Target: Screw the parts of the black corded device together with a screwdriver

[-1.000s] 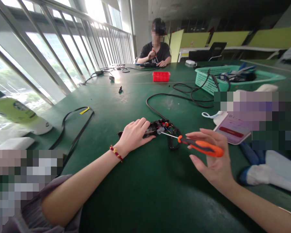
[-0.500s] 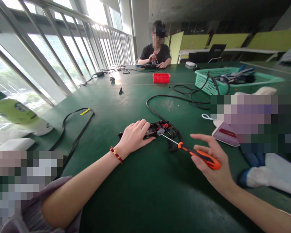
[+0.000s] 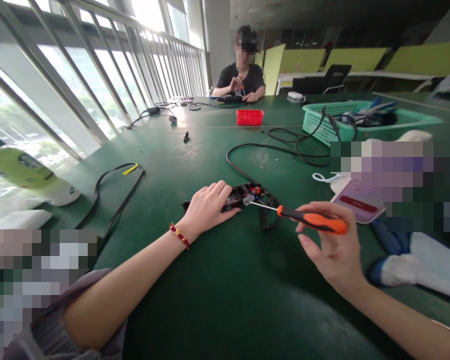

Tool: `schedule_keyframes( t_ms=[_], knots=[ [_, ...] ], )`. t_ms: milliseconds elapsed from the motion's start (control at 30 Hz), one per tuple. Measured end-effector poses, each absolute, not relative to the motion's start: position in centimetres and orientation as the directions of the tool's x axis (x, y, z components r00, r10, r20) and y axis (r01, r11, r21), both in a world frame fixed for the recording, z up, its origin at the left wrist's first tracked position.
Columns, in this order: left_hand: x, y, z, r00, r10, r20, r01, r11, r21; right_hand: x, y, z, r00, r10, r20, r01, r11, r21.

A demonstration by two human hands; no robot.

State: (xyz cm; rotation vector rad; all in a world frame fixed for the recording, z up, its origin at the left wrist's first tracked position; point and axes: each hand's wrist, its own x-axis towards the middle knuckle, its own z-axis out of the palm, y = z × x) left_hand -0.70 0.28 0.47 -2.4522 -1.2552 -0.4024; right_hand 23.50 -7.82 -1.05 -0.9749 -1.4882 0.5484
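Under my left hand (image 3: 209, 202) lies a black power tool with its housing opened (image 3: 238, 196); my fingers are wrapped over its body and press it to the table. Coloured wires and a grey part show at its right end. My right hand (image 3: 333, 245) holds a screwdriver (image 3: 313, 220) by its orange and black handle, thumb lowered a little from it. The screwdriver's thin shaft points left, and its tip meets the grey part among the wires. A black cord (image 3: 240, 170) runs from the tool's right end.
A red bin (image 3: 250, 117) stands ahead, a green basket (image 3: 405, 131) of tools and cables at right. A small black piece (image 3: 186, 136) lies left of centre. A bottle (image 3: 33, 172) and black strap (image 3: 116, 217) are at left. Across the table (image 3: 195, 305) a person (image 3: 240, 80) works.
The screwdriver's handle has swung up and away from me, lying flatter, while its tip stays at the grey part. My right hand's fingers have shifted around the handle. My left hand keeps its place.
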Motion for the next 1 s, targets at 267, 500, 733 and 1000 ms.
schedule_keyframes(
  t_ms=[267,500,733,1000],
  knots=[
    [-0.70,0.41,0.36,0.553,0.736,0.390,0.829,-0.533,-0.170,23.85,-8.10,-1.16,-0.068,0.885,0.460,0.315,0.456,-0.832],
    [-0.76,0.54,0.28,0.523,0.763,0.380,0.846,-0.518,-0.126,24.13,-8.21,-1.34,0.069,0.876,0.478,0.334,0.432,-0.838],
    [-0.92,0.72,0.03,0.517,0.770,0.373,0.850,-0.512,-0.121,23.89,-7.71,-1.09,0.131,0.887,0.442,0.283,0.394,-0.875],
    [-0.73,0.51,0.39,0.512,0.778,0.365,0.852,-0.515,-0.096,24.08,-7.49,-0.93,0.103,0.913,0.394,0.266,0.357,-0.896]
  ],
)
